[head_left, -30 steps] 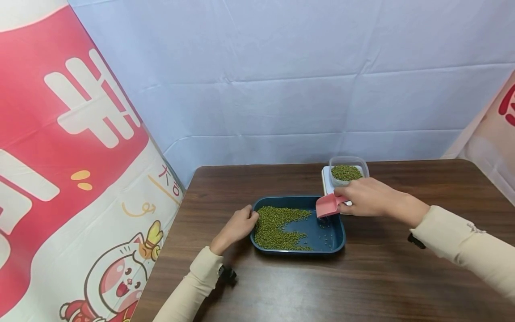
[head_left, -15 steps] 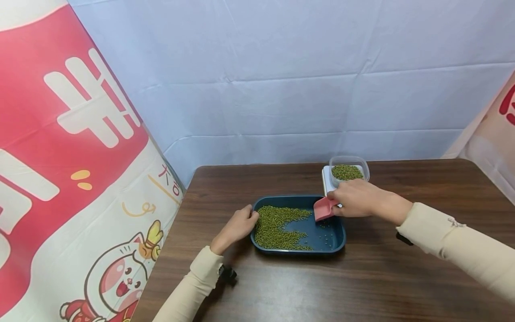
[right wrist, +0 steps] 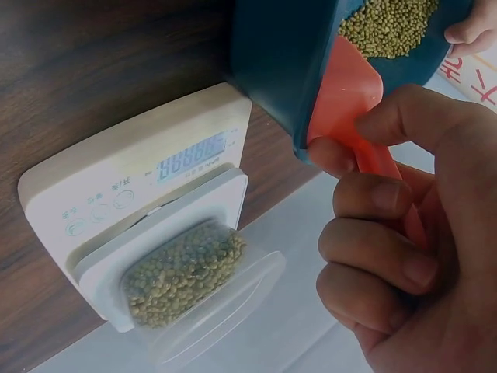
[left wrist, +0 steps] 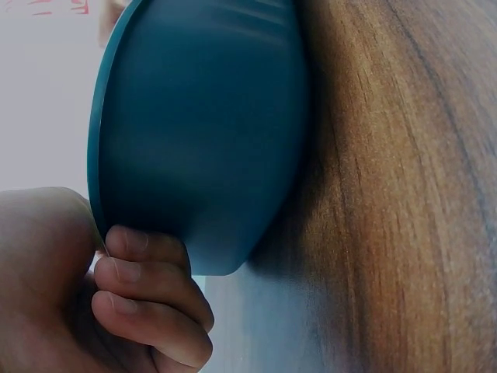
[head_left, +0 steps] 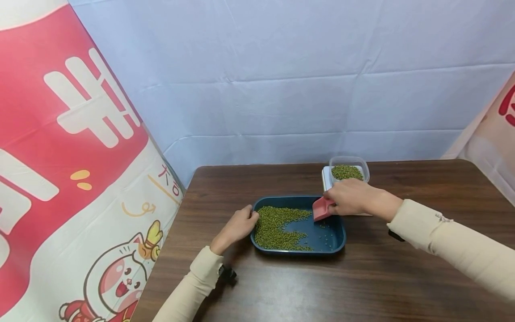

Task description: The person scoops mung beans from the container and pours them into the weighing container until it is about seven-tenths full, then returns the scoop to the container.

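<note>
A dark blue tray [head_left: 297, 252] sits on the table with green mung beans [head_left: 275, 228] heaped toward its left side. My left hand [head_left: 238, 223] grips the tray's left rim, fingers curled under the edge in the left wrist view. My right hand [head_left: 349, 197] holds a pink scoop [head_left: 322, 209] by its handle, the blade dipped inside the tray's right back corner. In the right wrist view the thumb and fingers wrap the handle. Behind that hand, a clear plastic container [right wrist: 194, 295] with mung beans stands on a white kitchen scale [right wrist: 116, 148].
The wooden table [head_left: 281, 290] reaches back to a pale cloth backdrop [head_left: 257, 89]. The scale's display [right wrist: 194, 158] is lit. A few loose beans lie on the tray's bare right floor. A printed red and white banner [head_left: 80, 179] hangs at the left.
My right hand has moved left with the scoop, its blade shifting slightly left and down in the tray. The left hand and tray have stayed in place.
</note>
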A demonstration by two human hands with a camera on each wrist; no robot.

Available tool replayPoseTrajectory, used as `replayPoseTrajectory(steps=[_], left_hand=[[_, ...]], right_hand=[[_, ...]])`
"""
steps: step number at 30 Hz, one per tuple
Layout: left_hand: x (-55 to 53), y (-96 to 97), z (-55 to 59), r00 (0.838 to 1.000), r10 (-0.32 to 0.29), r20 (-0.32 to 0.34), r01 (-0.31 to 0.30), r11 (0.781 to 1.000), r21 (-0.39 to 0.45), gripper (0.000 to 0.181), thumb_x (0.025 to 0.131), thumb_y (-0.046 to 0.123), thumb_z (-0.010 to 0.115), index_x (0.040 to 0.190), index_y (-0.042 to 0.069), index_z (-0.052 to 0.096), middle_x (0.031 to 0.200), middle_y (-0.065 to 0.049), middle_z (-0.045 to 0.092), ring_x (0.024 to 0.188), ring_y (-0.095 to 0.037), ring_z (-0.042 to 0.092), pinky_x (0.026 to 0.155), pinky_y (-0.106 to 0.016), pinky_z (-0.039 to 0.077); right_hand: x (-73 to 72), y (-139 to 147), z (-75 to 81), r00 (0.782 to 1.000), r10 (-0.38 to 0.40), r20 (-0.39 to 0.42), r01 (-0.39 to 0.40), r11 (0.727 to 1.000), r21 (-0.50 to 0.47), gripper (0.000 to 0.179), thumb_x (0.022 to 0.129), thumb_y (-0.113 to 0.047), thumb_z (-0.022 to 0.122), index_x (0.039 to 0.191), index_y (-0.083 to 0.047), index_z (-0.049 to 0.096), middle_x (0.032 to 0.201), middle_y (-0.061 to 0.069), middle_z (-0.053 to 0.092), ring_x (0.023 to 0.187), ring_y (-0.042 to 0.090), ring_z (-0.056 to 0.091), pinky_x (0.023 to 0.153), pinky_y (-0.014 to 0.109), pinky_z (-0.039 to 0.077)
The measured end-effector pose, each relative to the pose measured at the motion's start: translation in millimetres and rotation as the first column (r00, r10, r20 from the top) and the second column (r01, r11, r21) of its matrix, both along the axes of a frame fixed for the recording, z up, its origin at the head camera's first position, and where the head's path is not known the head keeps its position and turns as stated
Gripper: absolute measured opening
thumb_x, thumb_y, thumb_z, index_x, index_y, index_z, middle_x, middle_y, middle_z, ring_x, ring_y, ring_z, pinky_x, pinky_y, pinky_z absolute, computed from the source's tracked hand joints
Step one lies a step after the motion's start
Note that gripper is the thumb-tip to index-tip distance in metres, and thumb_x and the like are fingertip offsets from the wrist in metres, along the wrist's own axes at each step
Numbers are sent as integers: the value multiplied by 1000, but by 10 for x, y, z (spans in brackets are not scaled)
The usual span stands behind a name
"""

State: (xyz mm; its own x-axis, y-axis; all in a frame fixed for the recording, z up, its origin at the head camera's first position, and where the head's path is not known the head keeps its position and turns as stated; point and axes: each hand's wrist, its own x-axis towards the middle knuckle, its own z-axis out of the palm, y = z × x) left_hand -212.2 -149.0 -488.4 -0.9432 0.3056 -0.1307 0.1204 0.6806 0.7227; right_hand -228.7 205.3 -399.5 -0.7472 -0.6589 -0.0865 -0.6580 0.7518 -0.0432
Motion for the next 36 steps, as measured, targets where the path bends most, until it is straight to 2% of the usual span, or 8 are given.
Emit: replayPoseTrajectory(steps=[13,18,26,36], left_hand=[[6,8,2,1000,3,3,-3,1000,1,27,112,26,40,90,11,46,75,-1,41,63,-17,38,61,-31,36],[0,5,-8,1000,10,-2,-10,1000,-7,26,112,26,41,90,11,46,75,-1,41,64,-17,39,61,-31,36],[7,16,15,1000,17,-24,-18,999,-28,27,111,26,42,88,11,46,75,0,41,64,-16,38,61,-31,35],[9,21,21,999,23,-26,-24,999,-28,27,111,25,42,88,11,46,75,0,40,64,-16,39,62,-31,36]], right_hand=[[-80,-79,-42,997,-18,69,19,1000,-13,11,94,-24,75,98,-14,75,63,-6,50,56,10,39,56,28,31],[-122,-128,-77,997,-3,80,5,1000,-23,12,94,-25,75,97,-13,74,65,-6,51,57,10,40,57,28,32],[-178,-200,-117,997,49,59,-46,998,-48,11,91,-23,74,84,-18,67,65,-6,49,57,9,37,55,27,30],[-233,-309,-153,994,73,80,-69,997,-47,7,93,-22,74,92,-15,72,65,-7,52,55,8,38,55,26,30]])
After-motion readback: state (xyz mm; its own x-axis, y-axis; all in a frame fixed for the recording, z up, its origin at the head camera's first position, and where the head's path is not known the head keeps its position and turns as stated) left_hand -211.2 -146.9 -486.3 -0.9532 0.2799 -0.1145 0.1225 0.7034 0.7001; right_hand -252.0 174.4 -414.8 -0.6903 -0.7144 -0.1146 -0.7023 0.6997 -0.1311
